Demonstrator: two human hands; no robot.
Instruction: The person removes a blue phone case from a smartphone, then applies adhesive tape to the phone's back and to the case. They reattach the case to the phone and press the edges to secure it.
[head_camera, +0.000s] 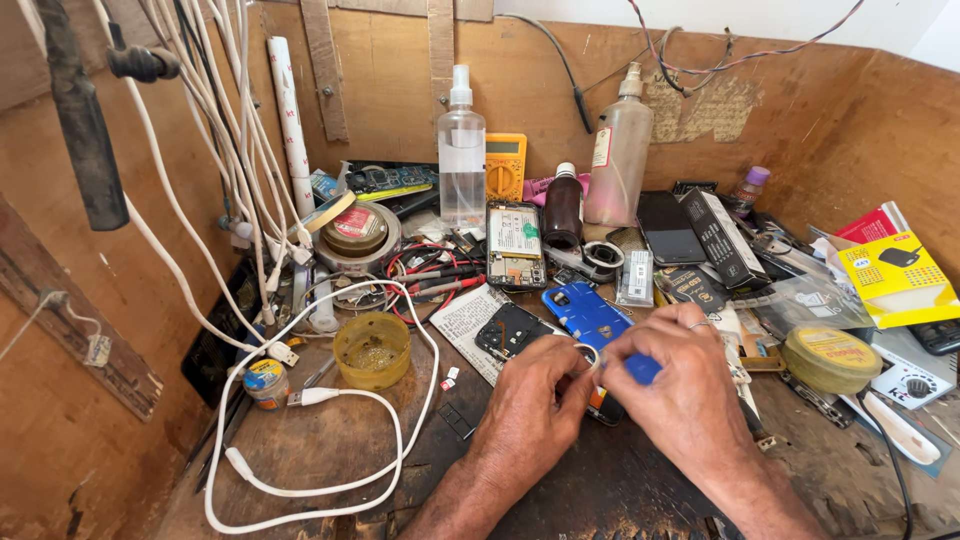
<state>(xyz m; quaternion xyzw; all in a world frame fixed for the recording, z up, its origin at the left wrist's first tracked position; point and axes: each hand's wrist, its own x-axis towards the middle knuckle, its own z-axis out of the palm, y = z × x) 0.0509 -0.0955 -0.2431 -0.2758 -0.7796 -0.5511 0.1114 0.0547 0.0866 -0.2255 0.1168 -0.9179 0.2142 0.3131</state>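
My left hand (535, 405) and my right hand (680, 385) meet at the middle of a cluttered wooden bench. The right hand grips a small tool with a blue handle (642, 368). The left hand's fingertips pinch a small pale ring-shaped part (588, 356) right against the tool tip. Under the hands lies a dark phone part (603, 408), mostly hidden. Just beyond them sit a blue phone back cover (588, 312) and a black phone frame (510, 330) on a printed paper.
A yellow tub (372, 350) and a looped white cable (330, 480) lie to the left. At the back stand two spray bottles (462, 150), a brown bottle (562, 208), an opened phone (515, 245) and a yellow multimeter (505, 165). Boxes, a round tin (830, 358) and phones crowd the right.
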